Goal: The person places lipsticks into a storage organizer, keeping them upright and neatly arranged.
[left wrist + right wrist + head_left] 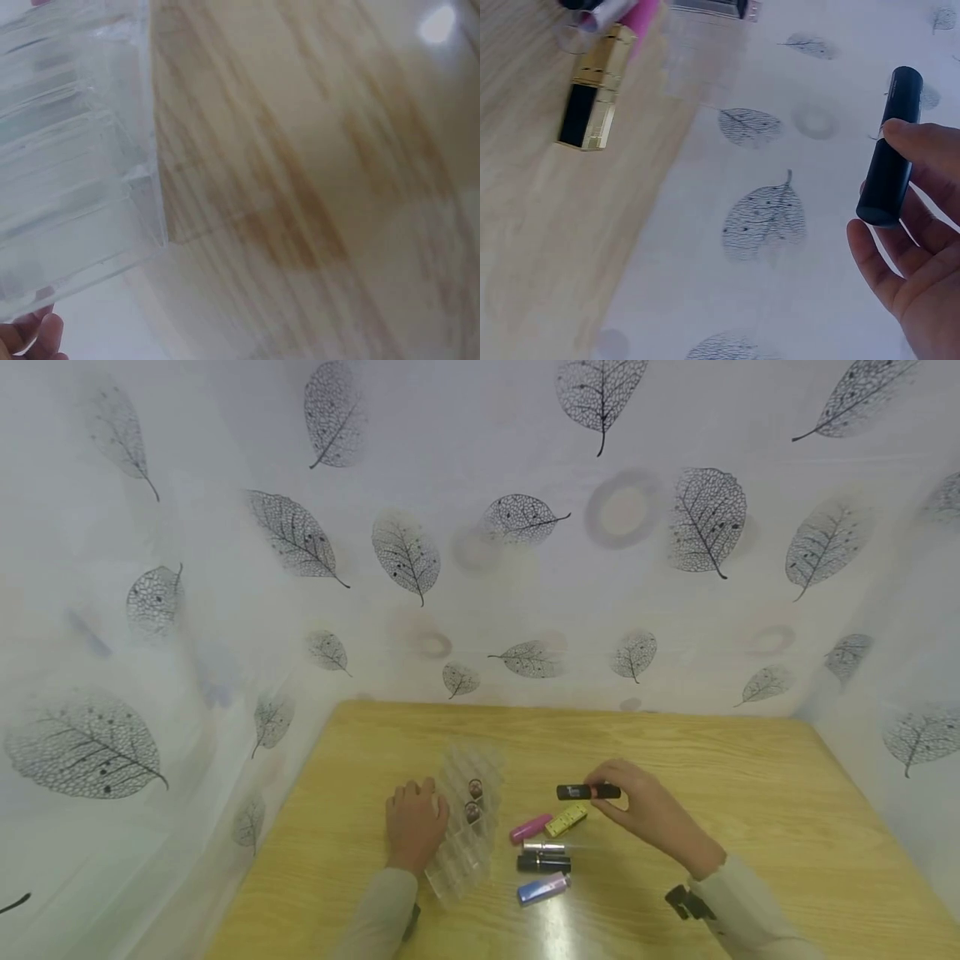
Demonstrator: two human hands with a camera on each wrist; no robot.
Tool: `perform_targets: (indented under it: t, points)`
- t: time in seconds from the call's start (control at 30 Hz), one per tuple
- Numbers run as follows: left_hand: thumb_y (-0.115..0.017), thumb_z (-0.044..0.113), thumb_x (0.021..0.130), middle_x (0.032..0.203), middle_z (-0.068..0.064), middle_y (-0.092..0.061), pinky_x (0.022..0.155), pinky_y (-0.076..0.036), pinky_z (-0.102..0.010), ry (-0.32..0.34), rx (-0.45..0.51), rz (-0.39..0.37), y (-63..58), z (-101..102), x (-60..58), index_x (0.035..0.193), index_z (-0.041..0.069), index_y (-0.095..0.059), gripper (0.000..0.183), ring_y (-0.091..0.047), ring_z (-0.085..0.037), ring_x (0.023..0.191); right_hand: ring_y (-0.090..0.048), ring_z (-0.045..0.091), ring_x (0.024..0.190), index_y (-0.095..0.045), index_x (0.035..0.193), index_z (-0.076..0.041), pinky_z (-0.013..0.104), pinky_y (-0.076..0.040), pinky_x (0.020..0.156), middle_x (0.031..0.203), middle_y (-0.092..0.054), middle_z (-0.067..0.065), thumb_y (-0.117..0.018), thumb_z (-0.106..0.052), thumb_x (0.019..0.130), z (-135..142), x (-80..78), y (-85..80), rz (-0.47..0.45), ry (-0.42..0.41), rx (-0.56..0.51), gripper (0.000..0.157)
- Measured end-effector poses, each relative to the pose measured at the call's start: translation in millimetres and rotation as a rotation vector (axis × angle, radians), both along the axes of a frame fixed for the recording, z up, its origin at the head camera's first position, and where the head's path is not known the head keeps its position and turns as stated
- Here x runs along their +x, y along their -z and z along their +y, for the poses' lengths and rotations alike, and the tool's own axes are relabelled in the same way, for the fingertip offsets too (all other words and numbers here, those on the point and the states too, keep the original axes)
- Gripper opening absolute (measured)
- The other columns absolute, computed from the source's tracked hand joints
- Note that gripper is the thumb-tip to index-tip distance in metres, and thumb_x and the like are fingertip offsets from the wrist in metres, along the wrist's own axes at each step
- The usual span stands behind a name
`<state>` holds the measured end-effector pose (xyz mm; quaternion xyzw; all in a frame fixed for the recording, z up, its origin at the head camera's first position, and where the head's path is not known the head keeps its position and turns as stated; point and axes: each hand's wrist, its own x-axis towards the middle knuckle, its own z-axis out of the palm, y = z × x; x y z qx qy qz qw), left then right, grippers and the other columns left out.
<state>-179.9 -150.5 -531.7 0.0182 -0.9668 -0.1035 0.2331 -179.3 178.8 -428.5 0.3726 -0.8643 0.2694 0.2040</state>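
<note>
My right hand [647,806] pinches a black lipstick tube [573,792] between thumb and fingers, above the table. The tube shows pale lettering and a reddish band at its middle. At the left edge of a clear plastic lipstick organizer [459,860], my left hand [415,828] rests with its thumb against the side. Two dark-topped lipsticks [472,812] stand in the organizer's middle slots. In the left wrist view, fingertips [49,335] show just beyond the organizer's lower edge.
Between organizer and right hand lie a pink tube [530,828], a gold lipstick [566,820], a silver tube [543,848], a black tube [543,864] and a blue-purple tube [543,889]. Leaf-patterned sheeting [525,585] surrounds the wooden table [712,760].
</note>
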Motion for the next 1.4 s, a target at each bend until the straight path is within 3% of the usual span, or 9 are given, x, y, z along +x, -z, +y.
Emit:
perform_targets:
  t: [0.3,0.47,0.57,0.67,0.8,0.97,1.13,1.23,1.4]
  points:
    - [-0.063,0.027,0.082,0.085,-0.013,-0.062,0.066,-0.043,-0.041,-0.001,0.015,-0.009,-1.3,-1.4,-1.3,0.1,0.007,-0.062,0.027,-0.055,-0.028,0.076,-0.058,0.009,0.084,-0.064,0.091,-0.011,0.015,-0.049,0.08,0.092,-0.062,-0.005,-0.081,0.003,0.06,-5.4,8.3,-25.4,0.096,-0.055,-0.015,0.038]
    - [-0.065,0.027,0.082,0.088,-0.012,-0.061,0.07,-0.045,-0.042,0.012,0.04,0.004,-10.9,-2.1,-1.0,0.101,0.008,-0.061,0.028,-0.055,-0.027,0.077,-0.059,0.01,0.085,-0.064,0.091,-0.01,0.006,-0.041,0.086,0.093,-0.062,-0.003,-0.08,0.003,0.06,-6.2,11.5,-32.6,0.099,-0.076,-0.032,0.037]
    - [-0.065,0.026,0.081,0.087,-0.011,-0.062,0.068,-0.046,-0.04,0.058,0.03,0.061,-27.8,4.2,-1.1,0.1,0.009,-0.061,0.026,-0.055,-0.025,0.074,-0.059,0.011,0.085,-0.064,0.091,-0.009,0.004,-0.039,0.088,0.092,-0.062,-0.003,-0.079,0.002,0.06,-6.4,12.8,-34.8,0.105,-0.084,-0.037,0.036]
    - [-0.068,0.025,0.079,0.088,-0.009,-0.064,0.067,-0.048,-0.038,0.128,0.03,0.119,-54.9,20.6,3.1,0.099,0.01,-0.062,0.025,-0.058,-0.023,0.074,-0.059,0.011,0.085,-0.064,0.091,-0.009,0.003,-0.038,0.089,0.092,-0.062,-0.003,-0.079,0.002,0.06,-6.6,14.2,-36.6,0.106,-0.093,-0.043,0.036]
    - [-0.07,0.022,0.077,0.091,-0.005,-0.065,0.073,-0.05,-0.037,0.274,0.081,0.188,-92.9,49.9,16.2,0.1,0.012,-0.064,0.026,-0.06,-0.021,0.08,-0.059,0.011,0.085,-0.065,0.093,-0.009,0.005,-0.04,0.087,0.094,-0.063,-0.003,-0.079,0.002,0.06,-8.2,15.6,-38.5,0.107,-0.099,-0.04,0.037]
    - [-0.066,0.03,0.08,0.093,0.0,-0.065,0.083,-0.05,-0.033,0.475,0.034,0.236,-125.2,81.8,30.9,0.102,0.015,-0.064,0.026,-0.06,-0.015,0.088,-0.06,0.011,0.085,-0.065,0.095,-0.009,0.015,-0.049,0.082,0.094,-0.063,-0.002,-0.079,0.002,0.06,-10.7,15.9,-41.0,0.113,-0.106,-0.031,0.039]
    - [-0.065,0.042,0.08,0.094,0.002,-0.062,0.084,-0.049,-0.032,0.572,-0.131,0.252,-136.3,103.2,35.2,0.104,0.018,-0.064,0.034,-0.059,-0.014,0.088,-0.06,0.011,0.085,-0.065,0.096,-0.009,0.017,-0.05,0.081,0.095,-0.063,-0.002,-0.079,0.004,0.06,-11.6,17.2,-42.9,0.112,-0.113,-0.028,0.041]
    - [-0.064,0.046,0.079,0.093,0.003,-0.061,0.084,-0.049,-0.033,0.593,-0.214,0.253,-137.9,110.2,34.5,0.102,0.02,-0.065,0.035,-0.058,-0.014,0.087,-0.059,0.011,0.086,-0.064,0.096,-0.009,0.016,-0.049,0.081,0.096,-0.063,-0.002,-0.079,0.005,0.06,-12.0,18.7,-43.1,0.115,-0.114,-0.027,0.042]
    - [-0.065,0.045,0.08,0.093,0.003,-0.06,0.083,-0.049,-0.031,0.605,-0.271,0.244,-138.7,113.8,35.1,0.097,0.022,-0.066,0.029,-0.057,-0.013,0.086,-0.059,0.011,0.087,-0.064,0.097,-0.008,0.012,-0.047,0.083,0.097,-0.063,-0.001,-0.079,0.004,0.06,-12.0,20.8,-43.7,0.1,-0.114,-0.023,0.041]
